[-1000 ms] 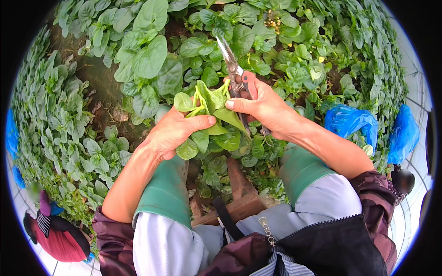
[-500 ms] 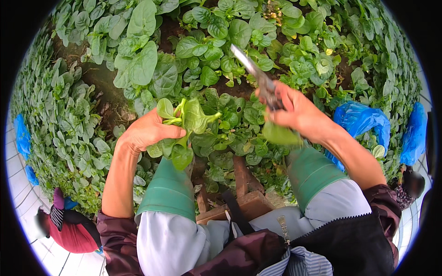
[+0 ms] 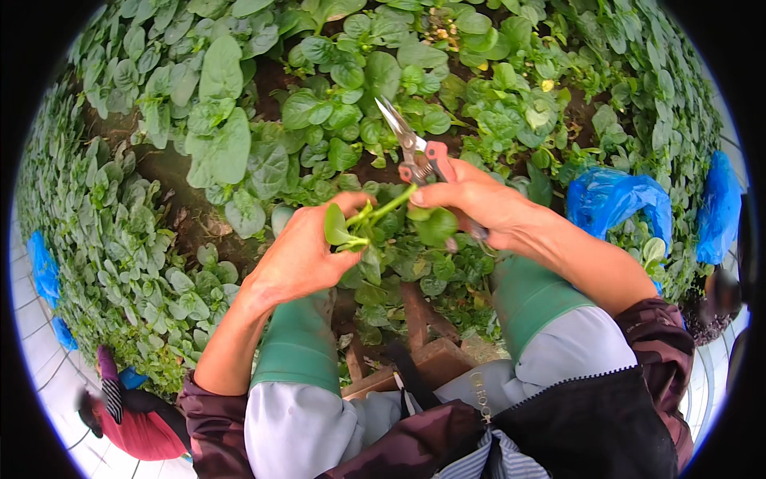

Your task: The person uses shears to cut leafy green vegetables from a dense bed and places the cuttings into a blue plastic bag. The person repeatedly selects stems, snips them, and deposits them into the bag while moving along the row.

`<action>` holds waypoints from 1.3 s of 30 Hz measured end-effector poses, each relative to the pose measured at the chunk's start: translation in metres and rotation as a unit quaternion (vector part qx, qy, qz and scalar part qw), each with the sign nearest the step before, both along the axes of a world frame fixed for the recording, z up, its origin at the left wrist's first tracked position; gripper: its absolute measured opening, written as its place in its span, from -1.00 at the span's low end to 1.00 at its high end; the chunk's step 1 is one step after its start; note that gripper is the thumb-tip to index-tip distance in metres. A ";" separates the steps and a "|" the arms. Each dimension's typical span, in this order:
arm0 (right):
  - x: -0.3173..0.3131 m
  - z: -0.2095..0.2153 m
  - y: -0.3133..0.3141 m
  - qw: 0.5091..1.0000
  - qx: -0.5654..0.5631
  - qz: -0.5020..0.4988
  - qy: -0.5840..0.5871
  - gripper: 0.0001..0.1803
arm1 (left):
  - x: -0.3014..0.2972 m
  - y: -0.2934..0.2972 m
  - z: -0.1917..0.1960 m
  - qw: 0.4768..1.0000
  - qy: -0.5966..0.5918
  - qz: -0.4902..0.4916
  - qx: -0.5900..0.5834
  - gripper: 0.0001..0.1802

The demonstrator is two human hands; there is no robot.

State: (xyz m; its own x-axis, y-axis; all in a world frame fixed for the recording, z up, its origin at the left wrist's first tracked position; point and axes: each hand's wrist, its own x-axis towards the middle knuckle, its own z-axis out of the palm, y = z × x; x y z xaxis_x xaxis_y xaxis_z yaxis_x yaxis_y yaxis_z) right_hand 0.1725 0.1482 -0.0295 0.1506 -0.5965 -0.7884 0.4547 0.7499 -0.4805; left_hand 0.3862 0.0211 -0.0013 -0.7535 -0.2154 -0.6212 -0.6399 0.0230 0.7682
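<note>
Wearing maroon sleeves point(image 3: 650, 343) with darker blotches, ending near elbows; bare at forearms point(image 3: 586, 255), left hand point(image 3: 307, 247) and right hand point(image 3: 471, 203). Also wearing pale grey trousers point(image 3: 299, 431), green boot-like leg covers point(image 3: 299, 351), black front panel point(image 3: 582, 431) edged with zip teeth point(image 3: 562, 391), metal zip pull point(image 3: 481, 395), blue-white striped cloth point(image 3: 511, 461).

The bed of brown soil point(image 3: 163, 169), bare in patches toward the left, carries dense green plants point(image 3: 219, 148), with a crumpled blue bag point(image 3: 592, 203) among the leaves at right, another bag point(image 3: 720, 209) at its right edge, and a wooden stool point(image 3: 439, 361) at the near side.
</note>
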 end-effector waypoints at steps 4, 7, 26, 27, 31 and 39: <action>0.001 0.011 0.000 0.997 -0.063 0.010 0.039 -0.45 | 0.008 -0.019 0.013 0.994 -0.063 -0.001 0.085 -0.66; -0.009 0.012 0.003 0.987 -0.119 0.015 0.105 -0.45 | 0.035 -0.032 0.007 0.989 -0.037 0.106 0.098 -0.65; 0.019 0.011 0.016 0.969 -0.112 0.171 0.141 -0.73 | 0.026 -0.010 -0.006 0.975 -0.082 0.175 0.107 -0.67; 0.013 0.013 0.011 0.977 -0.093 0.153 0.117 -0.71 | 0.019 -0.006 0.004 0.988 -0.072 0.130 0.051 -0.68; 0.004 0.023 -0.020 0.982 -0.083 0.164 0.052 -0.55 | 0.004 -0.012 0.002 0.894 0.014 -0.186 -0.408 -0.71; 0.020 0.016 -0.070 0.961 -0.079 0.265 -0.010 -0.47 | 0.069 -0.039 -0.026 0.780 -0.115 -0.206 -0.580 -0.83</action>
